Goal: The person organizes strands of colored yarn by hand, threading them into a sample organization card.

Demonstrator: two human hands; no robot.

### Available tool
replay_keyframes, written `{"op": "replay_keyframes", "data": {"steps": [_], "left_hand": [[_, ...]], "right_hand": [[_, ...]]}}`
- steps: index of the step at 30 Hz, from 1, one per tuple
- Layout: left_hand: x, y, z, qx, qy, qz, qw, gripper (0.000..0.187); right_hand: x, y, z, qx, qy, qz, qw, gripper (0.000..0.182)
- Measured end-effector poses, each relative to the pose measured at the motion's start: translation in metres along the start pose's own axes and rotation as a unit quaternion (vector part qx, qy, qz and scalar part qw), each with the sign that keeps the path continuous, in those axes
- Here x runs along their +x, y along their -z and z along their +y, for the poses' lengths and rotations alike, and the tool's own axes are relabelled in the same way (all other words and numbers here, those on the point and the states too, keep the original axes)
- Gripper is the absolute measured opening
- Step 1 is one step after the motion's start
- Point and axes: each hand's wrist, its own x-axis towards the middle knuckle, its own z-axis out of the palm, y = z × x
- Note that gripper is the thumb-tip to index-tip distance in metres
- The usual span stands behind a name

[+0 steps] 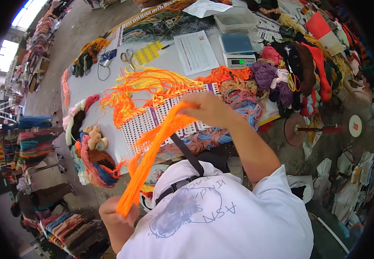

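An orange yarn skein stretches diagonally between my two hands. My right hand is closed on its upper end, above a white perforated card with purple bands. At the lower left, my left hand is closed around the skein's other end, close to my body; it is slightly blurred. Some loose strands hang from the skein's middle. Behind the card lie yellow and orange yarn lengths, some reaching its holes. Part of the card is hidden by the skein and my right hand.
Scissors, a printed sheet and a digital scale are on the table. Multicoloured yarn bundles are heaped at the right, with more hanks at the left edge. A fan stands at the right.
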Motion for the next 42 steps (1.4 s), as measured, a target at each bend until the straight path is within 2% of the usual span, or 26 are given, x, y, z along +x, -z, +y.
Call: {"op": "replay_keyframes", "data": {"steps": [1,2,3,4,5,6,7,8,9,10,11,13,15,17,19,20,21,22,24,26,27,29,32,38,40,42], "left_hand": [[0.005,-0.01,0.005,-0.01,-0.043,0.001,0.999,0.03],[-0.002,0.003,0.005,-0.097,-0.063,-0.033,0.993,0.027],[-0.009,0.017,0.006,-0.184,-0.083,-0.066,0.977,0.024],[0.035,0.012,0.023,-0.095,-0.042,-0.293,0.951,0.022],[0.034,0.007,0.026,-0.119,-0.078,-0.235,0.962,0.02],[0.03,0.001,0.028,-0.142,-0.114,-0.174,0.968,0.018],[0.029,-0.02,0.026,-0.16,-0.121,-0.026,0.979,0.022],[0.038,-0.031,0.026,-0.145,-0.066,0.05,0.986,0.03],[0.051,-0.038,0.024,-0.128,-0.01,0.124,0.984,0.038],[0.067,-0.049,0.014,0.015,0.002,0.177,0.984,0.046],[0.082,-0.06,0.004,0.157,0.014,0.227,0.961,0.055],[0.09,-0.057,-0.025,0.194,0.006,0.195,0.961,0.064],[0.096,-0.058,-0.045,0.243,-0.056,0.203,0.947,0.062],[0.104,-0.064,-0.053,0.304,-0.092,0.236,0.918,0.063],[0.103,-0.061,-0.059,0.089,-0.083,0.238,0.964,0.06],[0.103,-0.066,-0.056,-0.087,-0.043,0.275,0.957,0.05],[0.106,-0.065,-0.058,-0.193,-0.033,0.255,0.947,0.043],[0.108,-0.063,-0.061,-0.297,-0.023,0.233,0.926,0.036],[0.107,-0.06,-0.067,-0.303,-0.016,0.267,0.915,0.031],[0.108,-0.058,-0.068,-0.134,0.0,0.283,0.95,0.03],[0.11,-0.059,-0.067,-0.136,0.001,0.284,0.949,0.03],[0.117,-0.063,-0.063,-0.044,-0.041,0.291,0.955,0.027],[0.12,-0.059,-0.059,-0.049,-0.059,0.286,0.955,0.024],[0.119,-0.05,-0.052,0.044,-0.076,0.265,0.96,0.02],[0.118,-0.046,-0.05,0.094,-0.067,0.263,0.958,0.023],[0.114,-0.036,-0.05,0.126,-0.061,0.251,0.958,0.024]], "right_hand": [[0.005,-0.016,0.017,-0.037,-0.002,-0.037,0.999,0.025],[0.007,-0.043,0.04,-0.063,0.11,0.048,0.991,0.033],[0.004,-0.062,0.042,-0.062,0.102,0.08,0.99,0.034],[0.0,-0.079,0.039,-0.062,0.093,0.112,0.987,0.036],[-0.002,-0.092,0.034,-0.013,0.112,0.147,0.983,0.035],[-0.004,-0.096,0.027,0.05,0.08,0.134,0.986,0.032],[-0.007,-0.097,0.015,0.113,0.046,0.12,0.985,0.029],[-0.012,-0.097,-0.003,0.202,0.018,0.131,0.97,0.022],[-0.017,-0.088,-0.021,0.238,0.016,0.081,0.968,0.02],[-0.021,-0.08,-0.036,0.272,0.015,0.031,0.962,0.018],[-0.023,-0.08,-0.043,0.266,0.077,0.027,0.961,0.019],[-0.02,-0.082,-0.057,0.224,0.184,0.073,0.954,0.02],[-0.023,-0.086,-0.056,0.243,0.15,0.038,0.958,0.021],[-0.028,-0.086,-0.053,0.276,0.046,-0.098,0.955,0.021],[-0.033,-0.091,-0.049,0.266,0.062,-0.074,0.959,0.021],[-0.035,-0.092,-0.047,0.253,0.071,-0.043,0.964,0.023],[-0.036,-0.092,-0.047,0.241,0.079,-0.012,0.967,0.025],[-0.037,-0.088,-0.045,0.203,0.051,-0.033,0.977,0.024],[-0.036,-0.086,-0.042,0.21,0.041,-0.027,0.977,0.023],[-0.035,-0.083,-0.039,0.218,0.027,-0.021,0.975,0.022],[-0.033,-0.08,-0.037,0.206,0.053,-0.007,0.977,0.022],[-0.029,-0.076,-0.036,0.192,0.078,0.004,0.978,0.022],[-0.024,-0.072,-0.036,0.191,0.125,0.059,0.972,0.018],[-0.014,-0.066,-0.04,0.228,0.054,0.021,0.972,0.016],[-0.011,-0.062,-0.043,0.253,-0.007,-0.048,0.966,0.016],[-0.009,-0.063,-0.047,0.254,-0.019,-0.062,0.965,0.014]]}}
